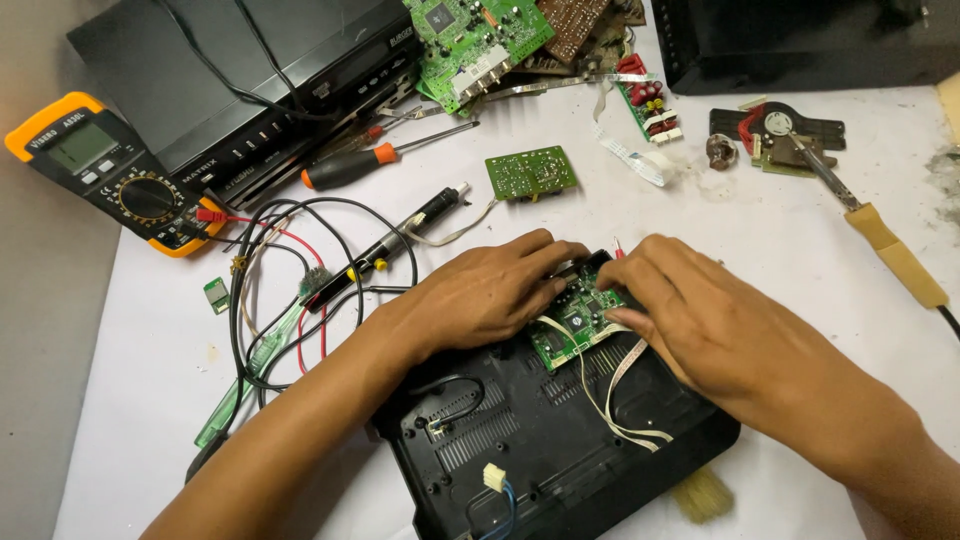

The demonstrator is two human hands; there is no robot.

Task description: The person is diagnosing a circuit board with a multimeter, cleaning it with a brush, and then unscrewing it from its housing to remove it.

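A black plastic device case (560,440) lies open on the white table, with a small green circuit board (572,322) at its far end. My left hand (490,290) rests on the board's left edge, fingers curled over the top of the case. From the right, my right hand (690,310) presses its fingertips onto the same board. Thin white ribbon wires (615,400) trail from the board across the case. Both hands touch the board; what lies under the fingers is hidden.
A yellow multimeter (110,170) with red and black leads sits at the left, beside a black player box (240,70). An orange-handled screwdriver (370,160), a loose green board (530,172), stacked circuit boards (500,35) and a soldering iron (880,235) lie around.
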